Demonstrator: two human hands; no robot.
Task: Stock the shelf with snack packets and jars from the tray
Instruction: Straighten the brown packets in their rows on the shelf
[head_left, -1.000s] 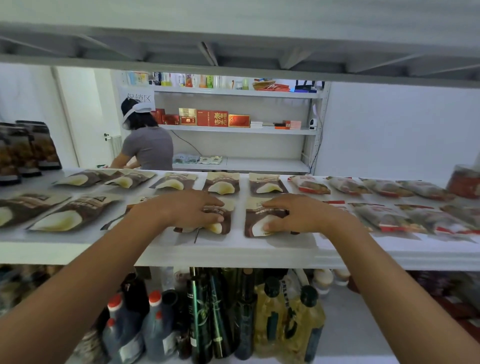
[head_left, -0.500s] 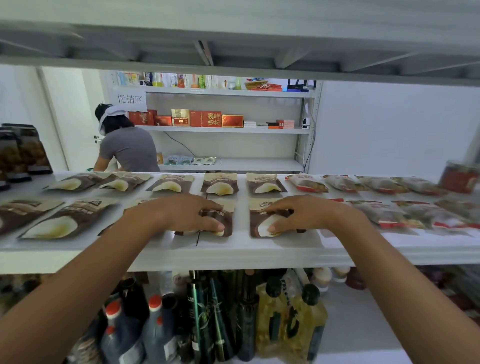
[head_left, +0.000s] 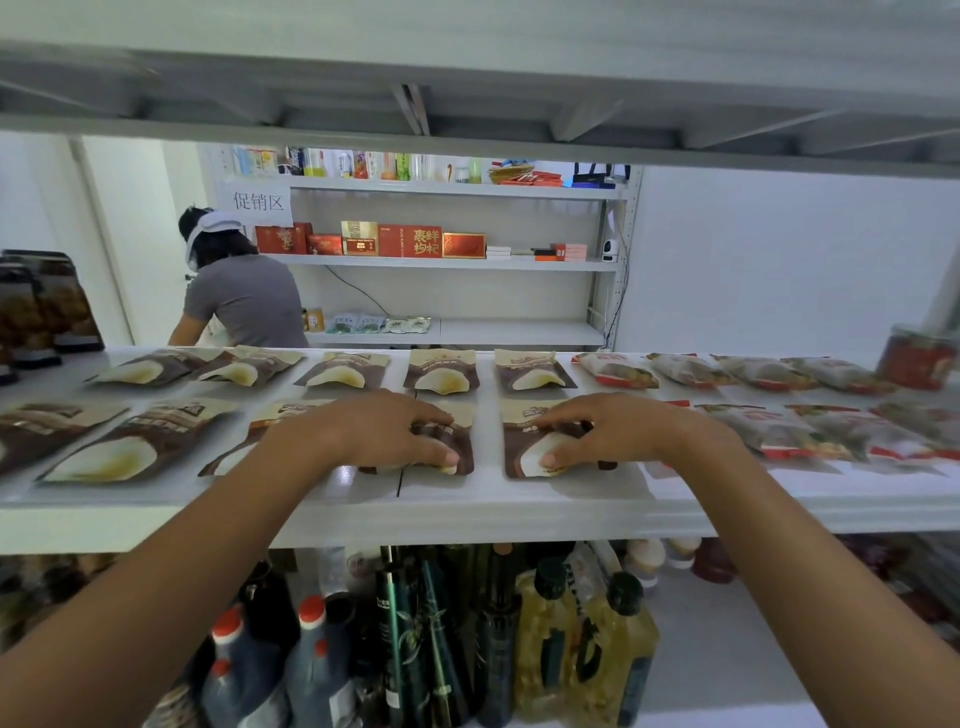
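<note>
Two brown snack packets lie flat in the front row of the white shelf, side by side, with a strip of bare board between them.

Left hand: palm down on the left one of the pair, fingers spread wide and lightly arched, fingertips and thumb pressing its face.

Right hand: palm down on the right-side packet, fingers spread wide, tips on the printed face, thumb tip on the pale picture. Both forearms reach in over the near edge.

Front row, to the left: three more brown packets, flat, one partly hidden by the left forearm.

Back row: five brown packets of the same kind, flat.

Right part of the shelf, both rows: clear packets with red trim, flat.

Far right, at the back: one jar with red contents, upright.

Far left, at the back: dark upright pouches.

Shelf below: dark bottles with red caps, tall green bottles and yellow oil bottles, standing close together.

Beyond the shelf: a person in a grey shirt, back turned, beside wall shelving that carries red boxes and a paper sign.
</note>
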